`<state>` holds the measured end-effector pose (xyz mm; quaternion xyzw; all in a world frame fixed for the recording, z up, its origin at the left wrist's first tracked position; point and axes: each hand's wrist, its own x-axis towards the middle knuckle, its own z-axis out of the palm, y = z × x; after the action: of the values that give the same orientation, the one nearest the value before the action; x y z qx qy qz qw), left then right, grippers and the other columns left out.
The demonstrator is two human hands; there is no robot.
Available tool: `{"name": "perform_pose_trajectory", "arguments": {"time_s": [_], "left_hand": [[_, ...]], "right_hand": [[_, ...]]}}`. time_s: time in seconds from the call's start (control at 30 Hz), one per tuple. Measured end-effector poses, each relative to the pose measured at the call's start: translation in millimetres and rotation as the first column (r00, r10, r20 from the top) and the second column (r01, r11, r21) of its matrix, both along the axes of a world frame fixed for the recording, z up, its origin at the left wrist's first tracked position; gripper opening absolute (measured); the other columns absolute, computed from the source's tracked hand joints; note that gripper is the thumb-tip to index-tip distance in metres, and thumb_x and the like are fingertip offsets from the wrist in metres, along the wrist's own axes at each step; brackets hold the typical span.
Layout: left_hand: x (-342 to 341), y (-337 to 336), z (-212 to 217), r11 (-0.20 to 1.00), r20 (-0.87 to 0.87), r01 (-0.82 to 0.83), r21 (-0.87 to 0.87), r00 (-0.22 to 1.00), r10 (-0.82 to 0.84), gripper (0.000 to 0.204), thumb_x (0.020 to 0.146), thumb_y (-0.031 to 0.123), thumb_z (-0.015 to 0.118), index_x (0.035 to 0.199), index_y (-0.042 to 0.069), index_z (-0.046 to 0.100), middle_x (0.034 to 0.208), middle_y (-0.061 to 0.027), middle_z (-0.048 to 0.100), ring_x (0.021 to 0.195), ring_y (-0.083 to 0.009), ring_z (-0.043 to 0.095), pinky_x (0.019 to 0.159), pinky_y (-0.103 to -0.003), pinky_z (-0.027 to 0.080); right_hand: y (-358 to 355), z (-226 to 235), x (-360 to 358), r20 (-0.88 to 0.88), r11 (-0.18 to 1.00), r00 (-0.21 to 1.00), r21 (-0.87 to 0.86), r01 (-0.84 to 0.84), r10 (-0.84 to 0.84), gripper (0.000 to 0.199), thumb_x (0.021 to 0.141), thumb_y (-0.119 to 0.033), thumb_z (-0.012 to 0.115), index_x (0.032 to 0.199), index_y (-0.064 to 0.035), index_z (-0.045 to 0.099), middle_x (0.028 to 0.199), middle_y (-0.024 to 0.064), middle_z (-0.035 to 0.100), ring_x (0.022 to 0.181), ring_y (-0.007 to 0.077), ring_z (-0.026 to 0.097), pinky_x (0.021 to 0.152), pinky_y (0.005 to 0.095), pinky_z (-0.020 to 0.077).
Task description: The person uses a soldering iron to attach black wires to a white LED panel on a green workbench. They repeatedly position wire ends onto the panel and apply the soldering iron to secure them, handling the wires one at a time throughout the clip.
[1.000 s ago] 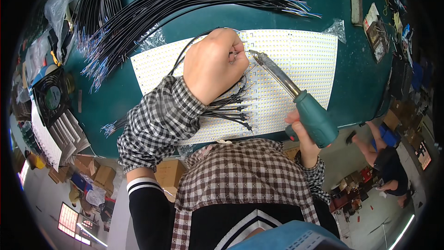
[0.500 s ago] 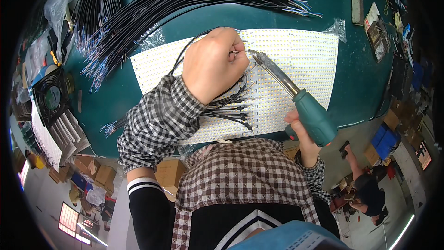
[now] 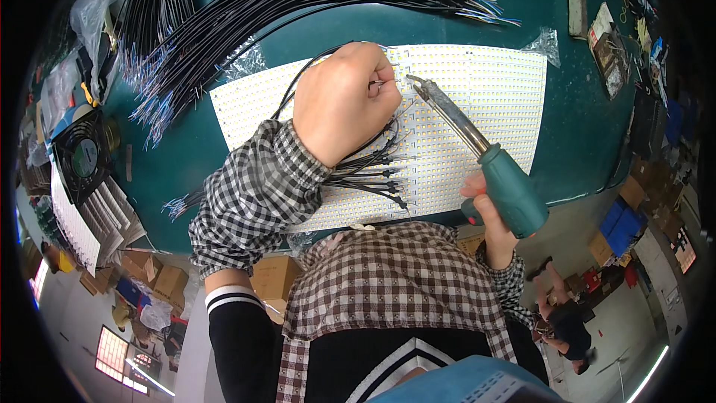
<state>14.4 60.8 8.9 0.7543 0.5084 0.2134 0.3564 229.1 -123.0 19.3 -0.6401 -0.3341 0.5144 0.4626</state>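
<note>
A large white LED board, covered in rows of small yellowish LEDs, lies in front of me. My left hand is closed over its upper middle. Its fingers pinch a thin wire; a black cable runs under that hand. My right hand grips the green handle of a soldering iron. The iron's dark tip points up and left, a little right of the pinched wire and apart from it. Several black cables with wire ends lie on the board below my left hand.
A thick bundle of black cables with stripped blue and white ends spans the far side of the green table. At the left stand a black fan and stacked white sheets. Clear plastic film touches the board's corner.
The soldering iron has shifted slightly right, and its tip has drawn away from the wire at my left fingers. My left hand has barely moved. A person in the background has shifted.
</note>
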Motion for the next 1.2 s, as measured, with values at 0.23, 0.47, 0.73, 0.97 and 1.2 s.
{"name": "perform_pose_trajectory", "arguments": {"time_s": [0.23, 0.47, 0.73, 0.97, 1.2], "left_hand": [[-2, -1, 3, 1.0, -0.017, 0.019, -0.011, 1.0, -0.019, 0.011, 0.075, 0.007, 0.071, 0.078, 0.005, 0.061, 0.075, -0.0086, 0.062, 0.062, -0.0251, 0.063, 0.055, -0.035, 0.05], [-11, -37, 34, 0.972, -0.021, 0.103, 0.213, 0.995, -0.101, 0.018, 0.083, 0.006, 0.073, 0.096, 0.0, 0.062, 0.085, -0.0137, 0.065, 0.076, -0.0315, 0.066, 0.065, -0.036, 0.052], [-16, -31, 20, 0.984, 0.094, 0.019, -0.179, 0.996, -0.002, 0.012, 0.084, 0.007, 0.069, 0.094, 0.004, 0.063, 0.08, -0.0115, 0.066, 0.067, -0.0266, 0.067, 0.061, -0.035, 0.053], [-8, -31, 16, 0.984, -0.076, 0.034, 0.177, 0.997, -0.021, 0.012, 0.083, 0.001, 0.068, 0.093, 0.002, 0.063, 0.089, -0.0104, 0.059, 0.069, -0.0243, 0.062, 0.059, -0.034, 0.05], [-6, -25, 6, 0.996, 0.064, 0.051, 0.068, 0.996, -0.056, 0.01, 0.081, 0.002, 0.071, 0.087, 0.003, 0.064, 0.085, -0.0083, 0.059, 0.07, -0.0208, 0.059, 0.061, -0.03, 0.048]], "right_hand": [[-1, 0, 0, -0.004, 1.0, 1.0, 0.017, 0.014, -0.014, 0.063, 0.08, 0.001, 0.079, 0.134, 0.0083, 0.048, 0.102, 0.0193, 0.07, 0.09, 0.0225, 0.071, 0.081, 0.0354, 0.0594], [-1, 2, 6, -0.002, 1.0, 1.0, 0.017, -0.001, 0.001, 0.04, 0.086, -0.001, 0.072, 0.123, 0.0064, 0.058, 0.102, 0.0146, 0.071, 0.087, 0.0209, 0.07, 0.075, 0.0331, 0.0586], [8, 13, 1, 0.036, 0.998, 0.998, 0.047, 0.049, -0.051, 0.036, 0.091, -0.023, 0.067, 0.107, 0.0086, 0.061, 0.097, 0.0204, 0.066, 0.082, 0.0279, 0.068, 0.07, 0.0392, 0.0608], [3, 5, 4, 0.034, 0.99, 0.998, 0.128, 0.057, -0.062, 0.035, 0.092, -0.022, 0.065, 0.107, 0.009, 0.06, 0.099, 0.022, 0.066, 0.082, 0.0278, 0.068, 0.07, 0.0384, 0.0609], [2, 3, 7, 0.056, 0.989, 0.997, 0.138, 0.043, -0.052, 0.035, 0.092, -0.021, 0.064, 0.11, 0.0087, 0.06, 0.102, 0.0226, 0.066, 0.08, 0.0269, 0.069, 0.069, 0.0379, 0.0606]]}}
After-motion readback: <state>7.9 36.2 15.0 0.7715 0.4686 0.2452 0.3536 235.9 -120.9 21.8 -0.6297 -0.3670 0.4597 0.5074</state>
